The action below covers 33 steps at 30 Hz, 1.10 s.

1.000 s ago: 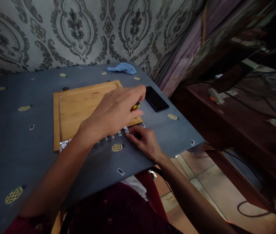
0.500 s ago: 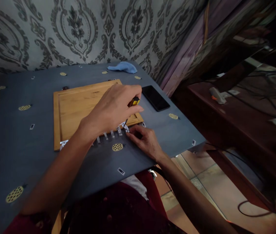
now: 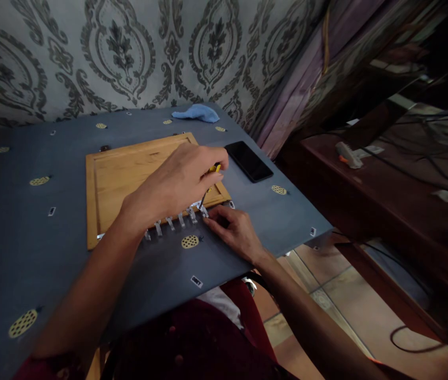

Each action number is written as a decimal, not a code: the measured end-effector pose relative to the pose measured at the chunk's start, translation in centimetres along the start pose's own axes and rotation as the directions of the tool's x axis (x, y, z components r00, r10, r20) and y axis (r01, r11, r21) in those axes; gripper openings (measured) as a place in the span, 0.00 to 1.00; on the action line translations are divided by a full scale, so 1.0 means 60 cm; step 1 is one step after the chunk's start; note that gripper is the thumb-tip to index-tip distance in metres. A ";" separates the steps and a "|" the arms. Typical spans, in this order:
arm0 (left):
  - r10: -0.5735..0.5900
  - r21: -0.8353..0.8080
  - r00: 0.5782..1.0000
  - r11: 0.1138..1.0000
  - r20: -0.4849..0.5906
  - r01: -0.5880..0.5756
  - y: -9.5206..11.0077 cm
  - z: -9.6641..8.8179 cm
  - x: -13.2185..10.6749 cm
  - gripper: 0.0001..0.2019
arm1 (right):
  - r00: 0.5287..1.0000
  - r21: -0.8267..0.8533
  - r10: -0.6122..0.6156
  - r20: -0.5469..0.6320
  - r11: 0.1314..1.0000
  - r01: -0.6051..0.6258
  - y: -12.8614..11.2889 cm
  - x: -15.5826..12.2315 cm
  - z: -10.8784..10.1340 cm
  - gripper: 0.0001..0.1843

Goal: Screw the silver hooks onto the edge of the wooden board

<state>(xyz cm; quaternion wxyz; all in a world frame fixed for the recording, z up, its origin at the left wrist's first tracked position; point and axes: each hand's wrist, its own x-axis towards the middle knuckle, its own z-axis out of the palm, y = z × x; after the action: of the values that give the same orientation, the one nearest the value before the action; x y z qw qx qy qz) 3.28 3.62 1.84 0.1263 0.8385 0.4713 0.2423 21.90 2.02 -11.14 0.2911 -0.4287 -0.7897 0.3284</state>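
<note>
My left hand (image 3: 180, 177) is closed around the yellow-and-black handle of a screwdriver (image 3: 215, 168), held above the right end of a framed wooden panel (image 3: 123, 177). The screwdriver's dark shaft slants down to the panel's near edge. Along that edge runs a row of several small shiny hooks (image 3: 181, 219). With thumb and index finger, my right hand (image 3: 234, 229) pinches the rightmost hook (image 3: 203, 212) beside the screwdriver tip. My left hand and forearm hide part of the panel; whether the tip sits in a screw is too small to tell.
A black phone (image 3: 249, 161) lies right of the panel, and a blue cloth (image 3: 197, 113) at the back of the patterned table (image 3: 61, 285). Wallpaper rises behind. On the right, a dark red desk (image 3: 350, 182) holds cables and a grey-white device (image 3: 349, 154).
My left hand has turned slightly, and the screwdriver handle shows at a different angle. My right hand keeps its pinch on the hook. The whole view has shifted a little.
</note>
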 end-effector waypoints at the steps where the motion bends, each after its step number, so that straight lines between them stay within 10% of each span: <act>1: 0.007 0.006 1.000 1.000 0.000 -0.007 0.000 0.000 0.000 0.05 | 1.000 0.002 0.001 -0.002 1.000 -0.001 0.000 0.000 0.000 0.09; 10: -0.002 -0.242 0.997 0.970 -0.071 -0.015 0.000 0.035 0.006 0.11 | 1.000 0.003 -0.013 -0.006 1.000 0.013 0.000 0.000 0.000 0.09; 22: -0.241 -0.762 0.919 0.641 -0.313 -0.091 0.008 0.116 0.030 0.16 | 1.000 -0.013 -0.010 0.020 1.000 0.011 0.001 0.001 -0.001 0.09; 28: -0.054 -0.895 0.996 0.444 -0.070 -0.039 -0.009 0.103 0.034 0.12 | 1.000 -0.011 0.004 0.004 1.000 -0.004 -0.001 0.001 0.000 0.10; 33: 0.064 -0.886 0.997 0.464 0.039 0.005 -0.007 0.092 0.027 0.10 | 1.000 -0.015 0.012 0.005 1.000 -0.012 -0.002 0.001 -0.001 0.09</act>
<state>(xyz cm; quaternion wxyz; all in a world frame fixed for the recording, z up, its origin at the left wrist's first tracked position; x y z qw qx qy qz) 6.60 5.32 -2.54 0.5534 0.6675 0.2589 0.4256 21.87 2.02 -11.01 0.2840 -0.4349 -0.7902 0.3253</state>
